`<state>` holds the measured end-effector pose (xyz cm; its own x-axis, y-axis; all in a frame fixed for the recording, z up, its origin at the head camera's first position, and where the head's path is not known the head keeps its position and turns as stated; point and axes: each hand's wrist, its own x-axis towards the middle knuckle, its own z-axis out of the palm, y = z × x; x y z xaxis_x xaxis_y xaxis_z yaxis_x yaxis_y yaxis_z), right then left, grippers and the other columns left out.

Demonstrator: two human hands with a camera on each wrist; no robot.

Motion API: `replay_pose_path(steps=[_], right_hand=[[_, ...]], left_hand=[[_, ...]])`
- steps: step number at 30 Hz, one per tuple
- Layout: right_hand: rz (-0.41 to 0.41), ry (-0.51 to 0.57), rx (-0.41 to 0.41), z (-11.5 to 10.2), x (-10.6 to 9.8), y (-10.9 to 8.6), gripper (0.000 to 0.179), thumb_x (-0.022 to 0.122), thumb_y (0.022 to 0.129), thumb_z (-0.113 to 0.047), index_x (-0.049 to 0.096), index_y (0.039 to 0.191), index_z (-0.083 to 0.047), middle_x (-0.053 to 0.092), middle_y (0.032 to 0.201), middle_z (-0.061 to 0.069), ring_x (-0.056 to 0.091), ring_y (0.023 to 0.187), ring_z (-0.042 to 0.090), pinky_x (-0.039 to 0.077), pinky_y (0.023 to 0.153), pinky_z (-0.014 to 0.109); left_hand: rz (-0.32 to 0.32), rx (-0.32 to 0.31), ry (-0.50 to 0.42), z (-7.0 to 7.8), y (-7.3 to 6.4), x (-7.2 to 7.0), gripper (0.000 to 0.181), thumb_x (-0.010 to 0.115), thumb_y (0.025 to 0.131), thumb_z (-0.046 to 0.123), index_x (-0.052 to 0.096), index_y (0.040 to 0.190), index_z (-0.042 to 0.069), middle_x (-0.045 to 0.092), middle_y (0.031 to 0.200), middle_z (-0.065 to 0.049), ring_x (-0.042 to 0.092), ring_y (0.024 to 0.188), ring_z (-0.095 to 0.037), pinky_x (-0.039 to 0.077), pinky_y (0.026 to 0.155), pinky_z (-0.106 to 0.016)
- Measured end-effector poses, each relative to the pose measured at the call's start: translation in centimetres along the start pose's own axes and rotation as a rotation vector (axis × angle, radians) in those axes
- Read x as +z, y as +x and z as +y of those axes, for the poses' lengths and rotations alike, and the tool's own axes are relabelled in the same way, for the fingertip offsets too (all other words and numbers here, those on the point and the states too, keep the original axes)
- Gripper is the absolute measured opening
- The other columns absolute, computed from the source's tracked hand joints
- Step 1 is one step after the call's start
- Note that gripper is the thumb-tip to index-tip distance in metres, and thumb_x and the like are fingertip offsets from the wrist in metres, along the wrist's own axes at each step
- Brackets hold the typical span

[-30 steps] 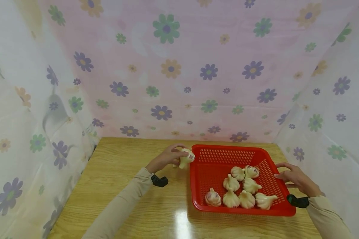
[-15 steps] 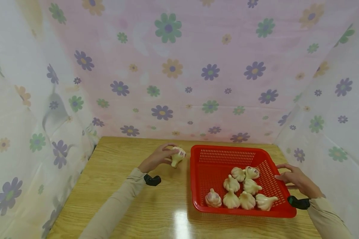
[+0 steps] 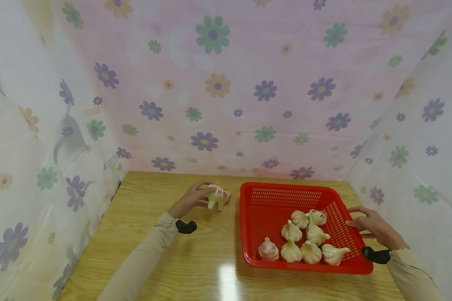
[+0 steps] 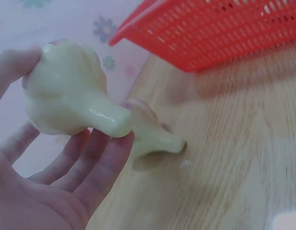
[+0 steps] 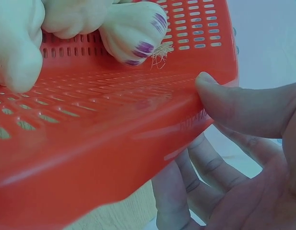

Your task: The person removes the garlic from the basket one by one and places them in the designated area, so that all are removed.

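My left hand (image 3: pixel 191 199) holds a garlic bulb (image 4: pixel 66 88) between thumb and fingers, its stem angled down, left of the red basket. Just beyond it, a second garlic bulb (image 4: pixel 150 132) lies on the wooden table; in the head view the two overlap. At the right end of the basket (image 3: pixel 254 262), my right hand (image 3: pixel 378 228) grips the rim, thumb (image 5: pixel 234 103) on top and fingers curled beneath. Inside the basket lie several garlic bulbs (image 3: pixel 291 251), mostly toward the front and right, some with purple streaks; one bulb (image 5: pixel 136 33) shows root hairs.
The wooden table (image 3: pixel 154 255) extends left and in front of the basket. Flower-printed cloth (image 3: pixel 233 88) hangs close along the back and both sides. Each wrist carries a black strap-on camera (image 3: pixel 186 227).
My left hand has moved left, away from the basket's left rim, carrying the garlic bulb. The second bulb on the table now shows beside it. My right hand stays on the rim.
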<state>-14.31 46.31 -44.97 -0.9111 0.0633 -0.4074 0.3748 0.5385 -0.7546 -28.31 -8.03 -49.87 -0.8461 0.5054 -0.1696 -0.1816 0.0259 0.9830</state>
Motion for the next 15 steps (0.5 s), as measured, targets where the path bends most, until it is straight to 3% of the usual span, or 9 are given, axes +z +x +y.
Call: replay_pose_path(steps=[8, 15], right_hand=[[-0.014, -0.002, 0.001, -0.1, 0.1, -0.1, 0.064, 0.058, 0.094, -0.022, 0.025, 0.137, 0.011, 0.066, 0.099, 0.014, 0.066, 0.084, 0.028, 0.054, 0.076, 0.048], [-0.029, -0.001, 0.005, 0.0, -0.1, -0.1, 0.064, 0.057, 0.095, -0.022, 0.024, 0.137, 0.011, 0.065, 0.100, 0.015, 0.065, 0.086, 0.030, 0.053, 0.077, 0.050]], left_hand=[[0.050, -0.015, -0.001, -0.8, -0.2, -1.1, 0.054, 0.062, 0.092, 0.038, 0.043, 0.136, 0.013, 0.059, 0.109, -0.020, 0.056, 0.100, -0.047, 0.053, 0.077, -0.045], [0.113, -0.037, -0.036, -1.4, -0.1, -1.6, 0.051, 0.060, 0.093, 0.034, 0.043, 0.136, 0.011, 0.057, 0.109, -0.019, 0.054, 0.102, -0.048, 0.051, 0.081, -0.051]])
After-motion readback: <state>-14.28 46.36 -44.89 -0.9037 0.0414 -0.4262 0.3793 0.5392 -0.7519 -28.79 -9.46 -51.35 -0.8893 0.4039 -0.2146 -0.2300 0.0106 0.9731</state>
